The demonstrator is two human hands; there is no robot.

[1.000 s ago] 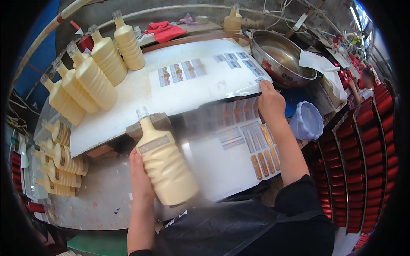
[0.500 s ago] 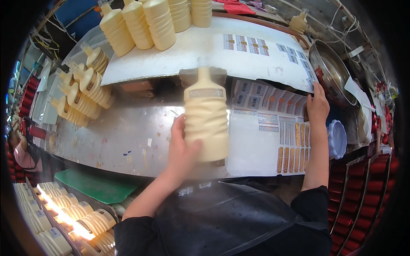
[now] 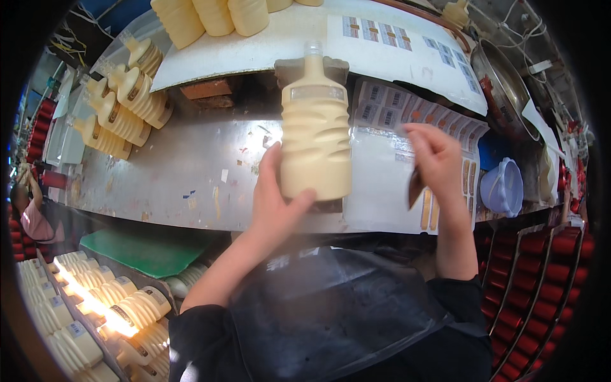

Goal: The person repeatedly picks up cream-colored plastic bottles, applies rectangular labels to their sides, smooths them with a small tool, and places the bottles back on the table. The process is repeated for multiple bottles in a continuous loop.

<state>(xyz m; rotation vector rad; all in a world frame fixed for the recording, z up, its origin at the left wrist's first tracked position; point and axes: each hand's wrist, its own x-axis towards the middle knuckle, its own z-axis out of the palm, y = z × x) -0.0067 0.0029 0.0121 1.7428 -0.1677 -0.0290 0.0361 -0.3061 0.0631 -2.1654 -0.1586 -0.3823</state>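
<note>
A cream plastic bottle (image 3: 315,149) with a rippled body, clear threaded neck and greyish label band lies on a dark cradle (image 3: 337,69) in front of me. My left hand (image 3: 272,200) grips its lower left side, thumb across the base edge. To the right, my right hand (image 3: 438,159) is closed, thumb and forefinger pinched together over the sticker sheets. A dark brown flat piece (image 3: 415,189) sticks out below its fingers. Anything small at the blurred fingertips cannot be made out. Under that hand lies a sheet of silver and gold strip stickers (image 3: 430,213).
Several cream bottles (image 3: 114,114) lean at the left; others (image 3: 248,16) stand on the white shelf (image 3: 280,51). A metal basin (image 3: 503,76) and lilac bucket (image 3: 503,188) are at the right. Bottles (image 3: 140,305) lie beneath a glowing heater (image 3: 89,305) at lower left, beside a green board (image 3: 149,248).
My right hand has moved left and nearer from the shelf edge, its fingers now pinched. My left hand stays on the bottle. The whole view has shifted a little.
</note>
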